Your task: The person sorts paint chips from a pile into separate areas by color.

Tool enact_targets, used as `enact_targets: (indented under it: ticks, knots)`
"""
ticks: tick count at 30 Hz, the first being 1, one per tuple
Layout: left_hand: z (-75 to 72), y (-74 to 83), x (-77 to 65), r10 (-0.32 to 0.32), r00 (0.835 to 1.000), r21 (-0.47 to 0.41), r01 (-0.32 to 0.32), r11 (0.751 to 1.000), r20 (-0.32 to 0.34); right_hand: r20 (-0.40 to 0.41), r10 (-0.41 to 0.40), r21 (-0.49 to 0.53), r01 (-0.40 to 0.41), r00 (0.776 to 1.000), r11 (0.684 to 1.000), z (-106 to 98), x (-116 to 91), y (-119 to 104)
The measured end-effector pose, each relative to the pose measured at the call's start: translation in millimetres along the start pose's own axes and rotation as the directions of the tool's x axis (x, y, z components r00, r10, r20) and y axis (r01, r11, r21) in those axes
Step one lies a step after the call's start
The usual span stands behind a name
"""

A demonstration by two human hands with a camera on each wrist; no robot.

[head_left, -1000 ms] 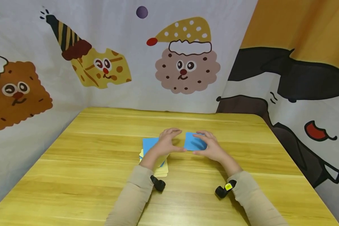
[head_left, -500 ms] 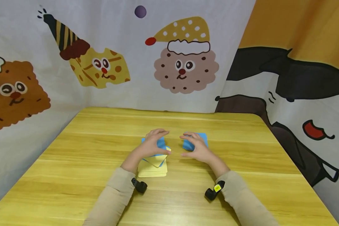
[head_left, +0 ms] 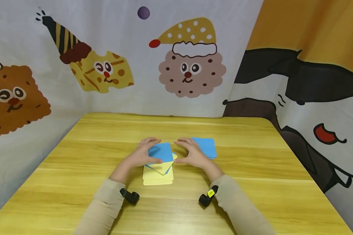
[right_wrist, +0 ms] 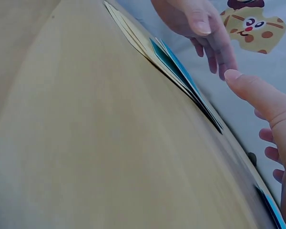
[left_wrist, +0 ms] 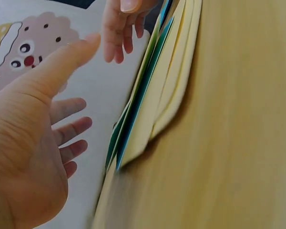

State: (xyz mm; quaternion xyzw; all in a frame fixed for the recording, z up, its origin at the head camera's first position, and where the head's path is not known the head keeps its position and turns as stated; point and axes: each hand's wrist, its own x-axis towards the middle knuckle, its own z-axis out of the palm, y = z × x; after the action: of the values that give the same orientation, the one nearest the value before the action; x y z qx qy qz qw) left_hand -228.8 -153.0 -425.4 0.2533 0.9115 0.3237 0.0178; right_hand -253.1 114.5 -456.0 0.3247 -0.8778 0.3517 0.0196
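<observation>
A loose pile of blue and yellow cards lies mid-table, a blue card on top and yellow cards fanned out below it. My left hand hovers at the pile's left side, thumb and fingers spread apart. On the other side my right hand faces it, its fingers parted and nothing between them. Behind and right of that hand lies a small stack of blue cards. Both wrist views show the left hand and the right hand above the table, apart from the cards.
The wooden table has its far edge against a white curtain printed with cartoon biscuits and cheese. A dark-and-orange printed curtain hangs at the right. Each wrist wears a small black camera, one of them the left camera.
Both hands have moved left, from beside the separate blue stack to either side of the card pile. The blue stack stays on the table, now uncovered.
</observation>
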Motion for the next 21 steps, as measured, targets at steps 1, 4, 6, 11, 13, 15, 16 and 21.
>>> enact_targets:
  ticks: [1, 4, 6, 11, 13, 15, 16, 21]
  knots:
    - [-1.0, -2.5, -1.4, 0.003, 1.0, 0.005, -0.003, 1.0, -0.001, 0.003, 0.005, 0.003, -0.005, 1.0, 1.0, 1.1, 1.7, -1.0]
    - [-4.0, -9.0, -5.2, 0.013, 1.0, 0.005, -0.013, 1.0, -0.001, 0.016, 0.028, -0.009, -0.028, 0.999, 1.0, 4.7, 7.2, -3.0]
    - [-5.7, -12.6, -7.3, 0.013, 1.0, -0.001, -0.013, 1.0, 0.001, 0.031, 0.043, -0.014, -0.042, 0.999, 0.999, 7.4, 10.6, -3.6]
    - [-6.8, -23.7, -10.4, -0.03, 0.999, -0.029, 0.031, 0.999, 0.026, 0.084, 0.069, -0.044, -0.065, 0.994, 0.997, 14.5, 18.0, -4.3]
    - [-6.4, -28.6, -11.2, -0.052, 0.998, -0.056, 0.054, 0.997, 0.04, 0.104, 0.079, -0.052, -0.074, 0.991, 0.996, 16.2, 20.0, -5.3]
    - [-6.3, -32.5, -12.4, -0.066, 0.996, -0.09, 0.071, 0.993, 0.055, 0.122, 0.091, -0.054, -0.085, 0.988, 0.995, 17.4, 21.4, -6.2]
    - [-6.0, -34.7, -12.8, -0.071, 0.996, -0.103, 0.077, 0.992, 0.062, 0.131, 0.096, -0.048, -0.09, 0.987, 0.995, 17.5, 21.8, -7.1]
    - [-4.3, -43.0, -14.9, -0.088, 0.992, -0.13, 0.099, 0.987, 0.088, 0.167, 0.108, -0.053, -0.101, 0.98, 0.993, 20.4, 24.1, -6.8]
